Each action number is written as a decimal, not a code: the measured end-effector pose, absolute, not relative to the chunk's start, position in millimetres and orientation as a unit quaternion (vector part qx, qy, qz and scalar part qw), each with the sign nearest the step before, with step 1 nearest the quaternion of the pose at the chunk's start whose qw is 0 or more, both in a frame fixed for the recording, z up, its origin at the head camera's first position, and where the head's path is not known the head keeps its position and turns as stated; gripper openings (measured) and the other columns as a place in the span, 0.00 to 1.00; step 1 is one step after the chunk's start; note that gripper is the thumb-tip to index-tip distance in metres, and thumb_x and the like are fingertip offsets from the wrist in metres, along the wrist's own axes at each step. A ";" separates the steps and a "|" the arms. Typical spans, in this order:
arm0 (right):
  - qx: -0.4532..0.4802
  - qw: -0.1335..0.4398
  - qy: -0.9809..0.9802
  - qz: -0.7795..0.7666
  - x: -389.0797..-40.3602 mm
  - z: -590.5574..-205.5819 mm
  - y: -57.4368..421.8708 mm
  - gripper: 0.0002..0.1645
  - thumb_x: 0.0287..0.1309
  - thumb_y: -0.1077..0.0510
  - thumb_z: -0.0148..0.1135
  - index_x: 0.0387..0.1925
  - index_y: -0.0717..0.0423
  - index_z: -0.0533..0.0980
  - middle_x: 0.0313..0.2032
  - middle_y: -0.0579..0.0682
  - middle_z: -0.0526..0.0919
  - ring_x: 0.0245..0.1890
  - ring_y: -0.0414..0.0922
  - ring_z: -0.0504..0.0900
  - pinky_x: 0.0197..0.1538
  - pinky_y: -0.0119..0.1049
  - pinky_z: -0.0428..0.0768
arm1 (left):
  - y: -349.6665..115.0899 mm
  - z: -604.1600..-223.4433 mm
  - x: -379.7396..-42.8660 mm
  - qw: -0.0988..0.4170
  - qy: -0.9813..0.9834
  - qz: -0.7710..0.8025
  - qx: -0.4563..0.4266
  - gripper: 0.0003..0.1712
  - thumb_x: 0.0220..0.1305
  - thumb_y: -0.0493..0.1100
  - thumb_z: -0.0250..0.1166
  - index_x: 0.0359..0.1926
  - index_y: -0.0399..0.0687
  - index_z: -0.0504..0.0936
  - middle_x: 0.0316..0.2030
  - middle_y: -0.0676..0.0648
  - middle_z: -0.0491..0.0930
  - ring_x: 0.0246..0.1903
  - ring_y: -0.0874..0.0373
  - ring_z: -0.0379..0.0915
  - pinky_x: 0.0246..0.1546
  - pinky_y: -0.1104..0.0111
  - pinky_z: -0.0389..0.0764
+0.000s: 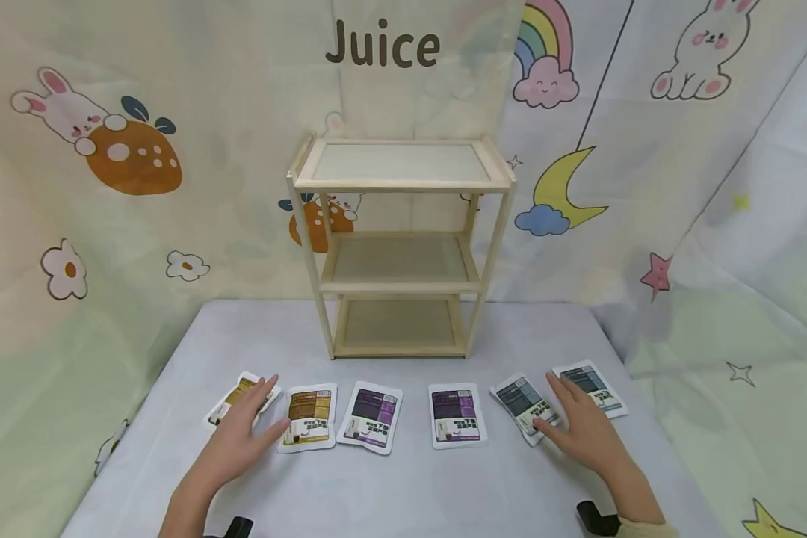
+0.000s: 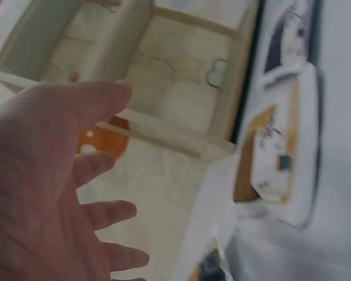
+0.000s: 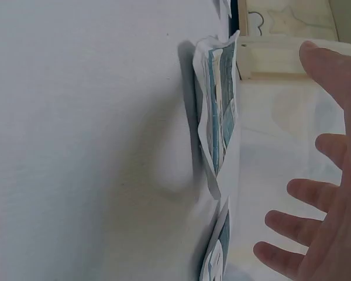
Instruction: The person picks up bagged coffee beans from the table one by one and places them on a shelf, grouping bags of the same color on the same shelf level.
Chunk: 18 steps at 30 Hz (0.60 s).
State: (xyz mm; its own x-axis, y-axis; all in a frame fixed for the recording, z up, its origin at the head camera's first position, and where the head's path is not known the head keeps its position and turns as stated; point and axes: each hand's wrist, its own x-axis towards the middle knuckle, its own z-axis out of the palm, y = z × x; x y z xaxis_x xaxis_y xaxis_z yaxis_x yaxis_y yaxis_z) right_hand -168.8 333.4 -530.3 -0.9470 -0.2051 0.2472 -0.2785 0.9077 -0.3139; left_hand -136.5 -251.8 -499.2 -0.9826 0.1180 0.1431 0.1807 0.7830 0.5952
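Well apart, hands (image 1: 238, 444) (image 1: 585, 433) near pouches (image 1: 308, 415), inside table (image 1: 403, 489) edges

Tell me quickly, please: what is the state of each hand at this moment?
Left hand: open, fingers apart, holding nothing, near the leftmost packet.
Right hand: open, fingers apart, holding nothing, near the rightmost packet.

Left hand (image 1: 243, 433), one: I am holding its fingers parted, thumb pointing inward. Right hand (image 1: 583, 430), one: I am holding its fingers likewise parted, thumb inward.
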 end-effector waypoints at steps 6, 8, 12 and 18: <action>0.123 0.101 -0.967 0.199 -179.2 -527.5 343.8 0.53 0.56 0.39 0.66 0.73 0.58 0.54 0.66 0.70 0.61 0.60 0.70 0.64 0.53 0.67 0.66 | -240.2 -477.8 -147.2 0.062 -0.905 -0.407 -0.108 0.40 0.67 0.51 0.62 0.75 0.49 0.55 0.71 0.38 0.56 0.68 0.35 0.49 0.59 0.37 0.56; 0.118 0.095 -0.967 0.206 -182.6 -525.8 346.6 0.52 0.57 0.41 0.67 0.73 0.60 0.55 0.65 0.70 0.60 0.61 0.70 0.63 0.54 0.67 0.65 | -236.4 -467.5 -152.2 0.072 -0.899 -0.418 -0.112 0.39 0.68 0.50 0.61 0.75 0.50 0.55 0.71 0.39 0.56 0.68 0.34 0.50 0.58 0.36 0.58; 0.113 0.084 -0.963 0.229 -190.1 -519.6 349.0 0.49 0.59 0.44 0.65 0.71 0.64 0.56 0.65 0.70 0.61 0.63 0.69 0.61 0.57 0.66 0.62 | -231.6 -441.9 -165.2 0.112 -0.887 -0.429 -0.130 0.37 0.69 0.47 0.60 0.74 0.48 0.57 0.71 0.39 0.57 0.67 0.33 0.53 0.57 0.36 0.59; 0.108 0.074 -0.959 0.250 -198.6 -510.9 352.3 0.47 0.62 0.42 0.62 0.71 0.65 0.56 0.66 0.70 0.61 0.64 0.69 0.59 0.59 0.65 0.60 | -223.2 -403.7 -187.6 0.171 -0.864 -0.443 -0.165 0.34 0.69 0.40 0.60 0.72 0.46 0.61 0.69 0.39 0.62 0.66 0.37 0.56 0.58 0.40 0.61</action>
